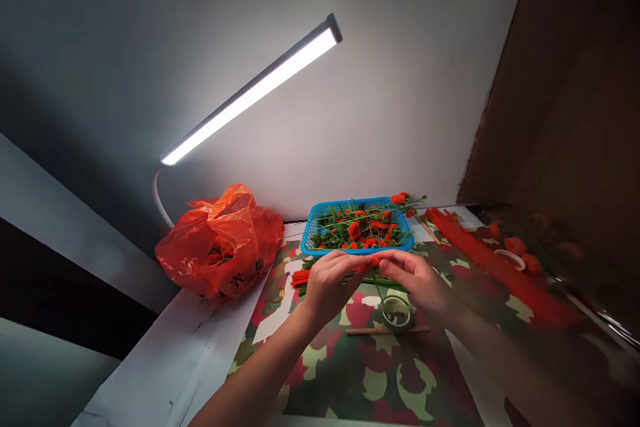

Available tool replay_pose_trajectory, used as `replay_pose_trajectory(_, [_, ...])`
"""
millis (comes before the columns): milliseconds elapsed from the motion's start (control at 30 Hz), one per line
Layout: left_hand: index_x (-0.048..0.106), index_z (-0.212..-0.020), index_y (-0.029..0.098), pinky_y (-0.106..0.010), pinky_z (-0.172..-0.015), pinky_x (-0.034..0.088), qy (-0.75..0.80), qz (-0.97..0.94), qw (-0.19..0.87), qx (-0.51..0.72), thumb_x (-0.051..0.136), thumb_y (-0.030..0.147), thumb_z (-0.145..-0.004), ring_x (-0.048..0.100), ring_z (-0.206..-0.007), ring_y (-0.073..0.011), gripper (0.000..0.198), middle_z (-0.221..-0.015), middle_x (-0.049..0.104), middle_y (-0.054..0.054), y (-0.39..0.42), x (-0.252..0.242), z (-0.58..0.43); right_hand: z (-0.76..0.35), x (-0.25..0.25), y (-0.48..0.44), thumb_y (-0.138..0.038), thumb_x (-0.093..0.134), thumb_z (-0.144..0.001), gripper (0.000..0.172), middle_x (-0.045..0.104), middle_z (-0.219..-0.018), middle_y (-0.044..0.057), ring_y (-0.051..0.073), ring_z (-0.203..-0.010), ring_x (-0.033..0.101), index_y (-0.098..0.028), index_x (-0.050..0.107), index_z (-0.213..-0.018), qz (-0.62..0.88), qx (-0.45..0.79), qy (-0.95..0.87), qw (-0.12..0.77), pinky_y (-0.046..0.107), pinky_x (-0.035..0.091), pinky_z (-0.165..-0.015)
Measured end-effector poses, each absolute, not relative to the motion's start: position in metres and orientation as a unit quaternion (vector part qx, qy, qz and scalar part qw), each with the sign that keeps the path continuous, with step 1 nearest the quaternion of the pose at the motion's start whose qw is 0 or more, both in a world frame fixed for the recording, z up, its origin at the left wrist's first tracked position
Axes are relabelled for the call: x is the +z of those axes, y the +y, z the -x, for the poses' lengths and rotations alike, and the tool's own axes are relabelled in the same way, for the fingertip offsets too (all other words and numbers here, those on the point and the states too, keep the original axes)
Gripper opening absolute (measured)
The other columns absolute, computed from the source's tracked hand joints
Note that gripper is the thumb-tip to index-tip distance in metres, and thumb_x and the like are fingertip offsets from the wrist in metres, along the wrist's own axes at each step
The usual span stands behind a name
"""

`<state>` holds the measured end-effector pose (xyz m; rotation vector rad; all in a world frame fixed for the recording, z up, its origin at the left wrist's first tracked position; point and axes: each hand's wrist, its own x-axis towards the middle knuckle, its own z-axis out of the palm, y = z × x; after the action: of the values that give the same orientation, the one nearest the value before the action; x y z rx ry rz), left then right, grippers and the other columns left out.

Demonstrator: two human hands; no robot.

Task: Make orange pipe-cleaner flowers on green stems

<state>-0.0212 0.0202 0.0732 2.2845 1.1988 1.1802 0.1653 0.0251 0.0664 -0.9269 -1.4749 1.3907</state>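
Observation:
Both of my hands meet in front of the blue basket [306, 247] over the patterned cloth. The fingertips of my left hand [331, 280] are closed on one side of a small red chenille flower [375, 260]. On its other side, my right hand [417, 278] pinches it between thumb and fingers. A thin green strand hangs below the flower toward a roll of green tape [397, 312]. Behind my hands lie red chenille stems [301, 277] and green ones, partly covered. Near the tape roll rests a thin wooden stick [363, 331].
Several red flowers with green stems fill the basket. An orange plastic bag [240, 213] stands to the left, under a lit lamp [250, 97]. A long red bundle [465, 250] and a white ring [510, 259] lie on the right. The wall [400, 113] is close behind.

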Motion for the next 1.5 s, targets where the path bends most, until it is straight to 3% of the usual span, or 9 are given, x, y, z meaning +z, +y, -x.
replay_pose_trajectory(200, [0.064, -0.106, 0.025, -0.038, -0.090, 0.047, 0.415, -0.719, 0.170, 0.532, 0.065, 0.023, -0.076, 0.058, -0.105, -0.0221, 0.030, -0.112, 0.065, -0.008, 0.020, 0.065, 0.019, -0.158, 0.060, 0.018, -0.040, 0.071, -0.074, 0.031, 0.071, -0.098, 0.007, 0.023, -0.093, 0.065, -0.020, 0.069, -0.097, 0.381, 0.464, -0.638, 0.481, 0.039, 0.051, -0.085])
replay_pose_trajectory(367, [0.059, -0.090, 0.017, -0.025, -0.064, 0.049, 0.405, -0.601, 0.463, 0.510, 0.066, 0.034, -0.075, 0.058, -0.069, -0.0129, 0.024, -0.077, 0.061, -0.002, 0.019, 0.070, 0.017, -0.158, 0.060, 0.017, -0.027, 0.071, -0.075, 0.016, 0.070, -0.091, 0.003, 0.021, -0.091, 0.063, -0.024, 0.068, -0.091, 0.345, 0.263, -0.705, 0.561, 0.037, 0.051, -0.083])
replay_pose_trajectory(500, [0.060, -0.093, 0.015, -0.024, -0.060, 0.047, 0.407, -0.551, 0.570, 0.453, 0.076, 0.036, -0.067, 0.058, -0.064, -0.0117, 0.037, -0.075, 0.062, -0.001, 0.014, 0.073, 0.010, -0.159, 0.057, 0.019, -0.022, 0.069, -0.078, 0.014, 0.068, -0.091, 0.003, 0.020, -0.094, 0.060, -0.026, 0.067, -0.092, 0.323, 0.156, -0.726, 0.587, 0.038, 0.050, -0.082])
replay_pose_trajectory(800, [0.066, -0.085, 0.014, -0.022, -0.065, 0.048, 0.445, -0.492, 0.547, 0.512, 0.082, 0.029, -0.061, 0.059, -0.073, -0.0121, 0.033, -0.079, 0.065, -0.002, 0.016, 0.065, 0.005, -0.163, 0.053, 0.017, -0.020, 0.059, -0.087, 0.017, 0.070, -0.091, 0.005, 0.020, -0.085, 0.059, -0.022, 0.067, -0.102, 0.325, -0.050, -0.801, 0.501, 0.038, 0.042, -0.077])
replay_pose_trajectory(933, [0.067, -0.098, 0.015, -0.021, -0.068, 0.050, 0.443, -0.411, 0.642, 0.472, 0.081, 0.028, -0.063, 0.060, -0.077, -0.0112, 0.040, -0.087, 0.065, -0.003, 0.018, 0.061, 0.005, -0.161, 0.048, 0.018, -0.018, 0.054, -0.090, 0.020, 0.069, -0.090, 0.006, 0.019, -0.084, 0.060, -0.019, 0.066, -0.105, 0.335, -0.071, -0.811, 0.475, 0.036, 0.041, -0.076])
replay_pose_trajectory(1033, [0.070, -0.094, 0.014, -0.022, -0.074, 0.051, 0.421, -0.372, 0.704, 0.435, 0.080, 0.025, -0.065, 0.061, -0.083, -0.0118, 0.033, -0.097, 0.066, -0.006, 0.021, 0.057, 0.007, -0.161, 0.043, 0.022, -0.019, 0.054, -0.090, 0.019, 0.068, -0.089, 0.006, 0.018, -0.082, 0.060, -0.020, 0.066, -0.104, 0.335, -0.061, -0.810, 0.478, 0.035, 0.042, -0.075])
replay_pose_trajectory(1167, [0.070, -0.090, 0.016, -0.024, -0.077, 0.052, 0.405, -0.328, 0.734, 0.436, 0.082, 0.021, -0.063, 0.062, -0.081, -0.0109, 0.030, -0.091, 0.066, -0.004, 0.021, 0.053, 0.007, -0.159, 0.038, 0.023, -0.017, 0.055, -0.088, 0.017, 0.068, -0.089, 0.007, 0.018, -0.082, 0.060, -0.018, 0.066, -0.101, 0.336, -0.064, -0.808, 0.480, 0.035, 0.045, -0.075])
replay_pose_trajectory(1367, [0.069, -0.088, 0.015, -0.026, -0.080, 0.050, 0.423, -0.364, 0.666, 0.495, 0.083, 0.024, -0.060, 0.063, -0.080, -0.0124, 0.033, -0.085, 0.067, -0.004, 0.018, 0.048, -0.001, -0.153, 0.035, 0.016, -0.011, 0.048, -0.090, 0.028, 0.068, -0.101, 0.011, 0.022, -0.094, 0.061, -0.017, 0.064, -0.112, 0.344, -0.149, -0.796, 0.475, 0.038, 0.049, -0.081])
replay_pose_trajectory(1500, [0.068, -0.106, 0.018, -0.029, -0.084, 0.048, 0.427, -0.411, 0.621, 0.513, 0.080, 0.026, -0.063, 0.063, -0.088, -0.0170, 0.045, -0.093, 0.070, -0.006, 0.016, 0.049, -0.003, -0.147, 0.033, 0.015, -0.007, 0.046, -0.089, 0.030, 0.068, -0.102, 0.012, 0.023, -0.095, 0.061, -0.013, 0.063, -0.114, 0.336, -0.163, -0.802, 0.466, 0.036, 0.052, -0.081])
